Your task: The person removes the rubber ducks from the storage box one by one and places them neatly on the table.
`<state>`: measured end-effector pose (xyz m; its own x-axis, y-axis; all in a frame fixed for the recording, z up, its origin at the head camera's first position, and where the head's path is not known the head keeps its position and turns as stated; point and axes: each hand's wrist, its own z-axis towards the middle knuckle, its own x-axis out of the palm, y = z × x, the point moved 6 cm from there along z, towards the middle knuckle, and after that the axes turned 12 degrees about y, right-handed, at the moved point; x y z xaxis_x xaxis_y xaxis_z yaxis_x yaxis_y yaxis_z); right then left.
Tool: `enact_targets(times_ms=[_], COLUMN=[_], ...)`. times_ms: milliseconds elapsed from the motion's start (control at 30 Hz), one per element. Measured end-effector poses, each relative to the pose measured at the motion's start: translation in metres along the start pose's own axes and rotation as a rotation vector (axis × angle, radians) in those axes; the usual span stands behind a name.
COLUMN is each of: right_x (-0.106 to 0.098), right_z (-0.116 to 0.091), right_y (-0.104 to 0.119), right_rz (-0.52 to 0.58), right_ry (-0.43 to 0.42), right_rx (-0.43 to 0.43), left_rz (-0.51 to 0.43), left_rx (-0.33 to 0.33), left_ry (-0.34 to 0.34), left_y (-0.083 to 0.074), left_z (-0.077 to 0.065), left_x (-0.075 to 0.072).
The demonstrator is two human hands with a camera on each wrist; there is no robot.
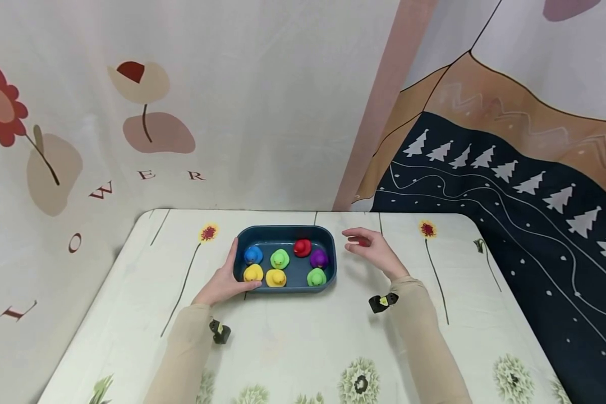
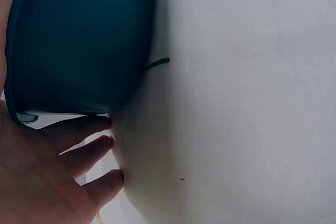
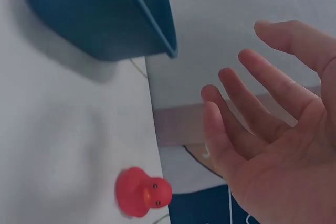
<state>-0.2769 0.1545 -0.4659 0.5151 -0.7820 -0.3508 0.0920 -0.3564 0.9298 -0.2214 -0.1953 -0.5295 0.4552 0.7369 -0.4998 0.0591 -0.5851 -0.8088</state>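
Observation:
A dark blue rectangular tray stands on the table with several small rubber ducks inside. My left hand grips its left end, thumb along the near rim and fingers at the end wall. The left wrist view shows those fingers against the tray's outer side. To the right of the tray, my right hand hovers over the table, fingers spread and holding nothing. A red rubber duck sits on the table below it; in the head view this duck is partly hidden by the hand.
In the tray are a blue duck, a red duck, a purple duck, two green ones and two yellow ones. A white flower-print cloth covers the table. Behind its far edge hangs a printed fabric wall.

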Motion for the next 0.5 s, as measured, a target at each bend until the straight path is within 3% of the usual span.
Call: enact_targets(times_ms=[200, 333, 500], right_x=[0.020, 0.033, 0.050], right_z=[0.002, 0.004, 0.000], right_y=[0.013, 0.016, 0.041], right_rz=[0.049, 0.083, 0.083], right_ry=[0.035, 0.055, 0.111], right_rx=[-0.084, -0.090, -0.089], left_rz=[0.004, 0.003, 0.000], left_rx=[-0.002, 0.002, -0.002], left_ry=[0.005, 0.010, 0.004], left_y=[0.000, 0.000, 0.002], left_z=[0.000, 0.001, 0.001], left_x=[-0.001, -0.001, 0.000])
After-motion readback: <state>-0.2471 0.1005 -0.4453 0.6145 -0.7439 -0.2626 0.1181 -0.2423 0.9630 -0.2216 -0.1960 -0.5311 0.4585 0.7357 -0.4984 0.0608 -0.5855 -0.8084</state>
